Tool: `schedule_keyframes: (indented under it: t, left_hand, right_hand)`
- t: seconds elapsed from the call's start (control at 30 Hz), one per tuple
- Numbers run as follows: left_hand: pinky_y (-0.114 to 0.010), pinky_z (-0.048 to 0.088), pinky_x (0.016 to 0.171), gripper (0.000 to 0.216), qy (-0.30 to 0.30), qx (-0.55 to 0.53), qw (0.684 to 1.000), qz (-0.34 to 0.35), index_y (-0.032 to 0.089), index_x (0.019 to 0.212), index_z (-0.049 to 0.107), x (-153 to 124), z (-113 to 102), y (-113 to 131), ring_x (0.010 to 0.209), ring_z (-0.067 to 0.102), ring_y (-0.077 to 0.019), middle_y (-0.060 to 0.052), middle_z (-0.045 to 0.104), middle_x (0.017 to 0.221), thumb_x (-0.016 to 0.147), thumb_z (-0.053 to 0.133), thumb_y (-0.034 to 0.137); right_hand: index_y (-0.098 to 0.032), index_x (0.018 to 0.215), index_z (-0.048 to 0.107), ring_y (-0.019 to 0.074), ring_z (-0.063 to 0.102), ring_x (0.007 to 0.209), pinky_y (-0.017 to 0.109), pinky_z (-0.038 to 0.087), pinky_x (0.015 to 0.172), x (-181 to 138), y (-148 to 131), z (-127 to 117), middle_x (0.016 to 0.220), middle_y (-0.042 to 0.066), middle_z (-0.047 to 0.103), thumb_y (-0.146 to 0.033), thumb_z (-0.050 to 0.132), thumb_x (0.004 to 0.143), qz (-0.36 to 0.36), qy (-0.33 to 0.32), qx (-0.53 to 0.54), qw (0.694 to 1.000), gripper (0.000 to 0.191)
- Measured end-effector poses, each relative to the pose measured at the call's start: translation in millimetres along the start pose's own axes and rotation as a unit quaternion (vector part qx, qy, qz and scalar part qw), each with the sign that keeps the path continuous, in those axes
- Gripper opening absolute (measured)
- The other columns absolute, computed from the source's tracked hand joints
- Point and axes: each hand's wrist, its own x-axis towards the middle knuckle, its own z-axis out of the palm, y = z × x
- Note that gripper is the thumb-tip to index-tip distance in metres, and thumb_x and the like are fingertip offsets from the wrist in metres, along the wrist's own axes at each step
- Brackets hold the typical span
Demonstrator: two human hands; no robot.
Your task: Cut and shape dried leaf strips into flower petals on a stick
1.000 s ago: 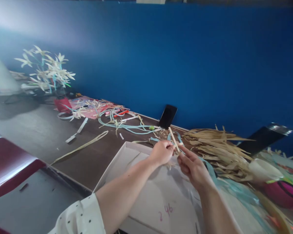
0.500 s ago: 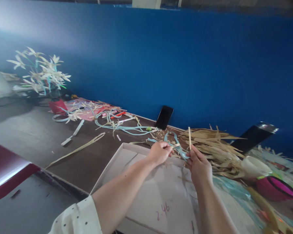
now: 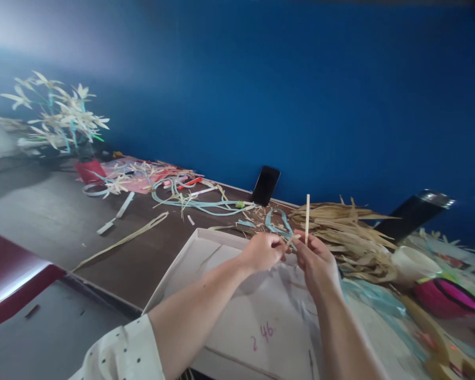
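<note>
My right hand point(image 3: 317, 259) is closed around a thin pale wooden stick point(image 3: 307, 216), which points upward from the fingers. Beside it, my left hand point(image 3: 263, 250) pinches a short pale strip point(image 3: 293, 239) whose tip lies against the right fingertips. Whether the strip touches the stick is hidden by the fingers. Both hands hover over the far edge of a shallow white cardboard tray point(image 3: 206, 264) with pink handwritten digits on it. Just beyond them lie a looped light-blue ribbon point(image 3: 269, 221) and a heap of dry tan husks point(image 3: 344, 232).
A phone point(image 3: 266, 186) leans on the blue wall. Light-blue cords point(image 3: 206, 209), markers and scraps lie to the left, before a pot of pale husk flowers point(image 3: 75, 113). A black flask point(image 3: 414, 216), white cup point(image 3: 414, 264), pink pouch point(image 3: 447, 298) and yellow-handled tool point(image 3: 439, 348) sit right.
My hands have come together: the left moved right with its strip, the right slightly left with the stick. The blue ribbon now lies clear of my fingers. The view has shifted slightly.
</note>
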Motion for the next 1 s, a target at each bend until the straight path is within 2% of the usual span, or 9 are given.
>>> schedule_keyframes:
  t: [0.1,0.2,0.3,0.4,0.6,0.7,0.77,0.87,1.0]
  left_hand:
    - [-0.018,0.039,0.048,0.029,-0.038,0.002,0.999,-0.017,0.014,0.078,0.067,2,-2,-3,0.056,0.054,-0.0093,-0.004,0.066,0.071,0.076,0.048,0.036]
    - [-0.019,0.042,0.048,0.027,-0.051,-0.033,0.996,-0.062,0.015,0.089,0.066,5,-6,-3,0.061,0.056,-0.0107,-0.005,0.067,0.079,0.074,0.049,0.030]
    - [-0.018,0.044,0.049,0.030,-0.016,-0.083,0.994,-0.071,0.015,0.097,0.063,5,-8,0,0.068,0.059,-0.0114,-0.006,0.067,0.087,0.075,0.050,0.030]
    - [-0.017,0.043,0.048,0.032,0.006,-0.097,0.994,-0.057,0.015,0.093,0.063,3,-8,3,0.068,0.058,-0.0110,-0.007,0.067,0.086,0.075,0.052,0.039]
    - [-0.020,0.043,0.055,0.027,0.025,-0.013,0.999,-0.022,0.015,0.083,0.065,4,-9,-3,0.064,0.055,-0.0109,-0.004,0.065,0.077,0.069,0.058,0.037]
    - [-0.022,0.042,0.060,0.021,0.041,0.089,0.995,-0.003,0.017,0.078,0.067,3,-17,-3,0.067,0.057,-0.0130,-0.002,0.066,0.076,0.069,0.056,0.033]
    - [-0.023,0.041,0.062,0.018,0.024,0.173,0.985,0.002,0.018,0.072,0.068,1,-22,0,0.068,0.057,-0.0143,-0.003,0.066,0.074,0.069,0.053,0.028]
    - [-0.023,0.039,0.060,0.019,-0.009,0.248,0.968,-0.023,0.019,0.071,0.068,-2,-25,3,0.065,0.057,-0.0152,-0.004,0.066,0.070,0.068,0.050,0.023]
    - [-0.024,0.040,0.062,0.017,0.007,0.294,0.955,-0.031,0.019,0.071,0.068,-2,-25,-1,0.070,0.058,-0.0171,-0.006,0.067,0.076,0.068,0.052,0.025]
  right_hand:
    - [-0.016,0.099,0.062,0.0042,0.024,0.040,0.018,0.016,0.036,1,0,-1,0.049,-0.008,0.036,-0.035,0.070,0.066,0.010,0.014,0.023,1.000,0.040]
    - [-0.015,0.100,0.062,0.0040,0.025,0.040,0.019,0.015,0.037,2,1,-3,0.052,-0.008,0.038,-0.036,0.070,0.065,0.009,0.020,0.029,0.999,0.041]
    - [-0.016,0.100,0.062,0.0045,0.027,0.041,0.018,0.016,0.037,3,2,-4,0.052,-0.007,0.039,-0.037,0.070,0.066,-0.006,0.022,0.017,1.000,0.041]
    - [-0.017,0.100,0.063,0.0049,0.027,0.041,0.018,0.018,0.037,1,1,-2,0.049,-0.008,0.038,-0.038,0.070,0.065,-0.014,0.012,-0.006,1.000,0.041]
    - [-0.017,0.094,0.065,0.0042,0.028,0.039,0.018,0.019,0.036,-3,-4,4,0.047,-0.008,0.043,-0.040,0.072,0.062,-0.008,-0.011,-0.017,1.000,0.040]
    - [-0.018,0.093,0.066,0.0038,0.031,0.041,0.018,0.022,0.036,-2,-6,1,0.061,-0.003,0.055,-0.043,0.071,0.062,-0.021,0.057,0.018,0.998,0.040]
    - [-0.018,0.091,0.067,0.0034,0.033,0.042,0.018,0.022,0.035,-1,-8,-2,0.069,-0.001,0.059,-0.041,0.071,0.061,-0.042,0.114,0.043,0.992,0.039]
    - [-0.016,0.085,0.067,0.0029,0.034,0.041,0.017,0.020,0.034,3,-10,-7,0.067,-0.001,0.057,-0.034,0.072,0.059,-0.076,0.176,0.077,0.978,0.032]
    - [-0.016,0.080,0.066,0.0030,0.034,0.039,0.017,0.020,0.033,7,-12,-13,0.063,-0.002,0.055,-0.027,0.069,0.058,-0.081,0.234,0.118,0.962,0.025]
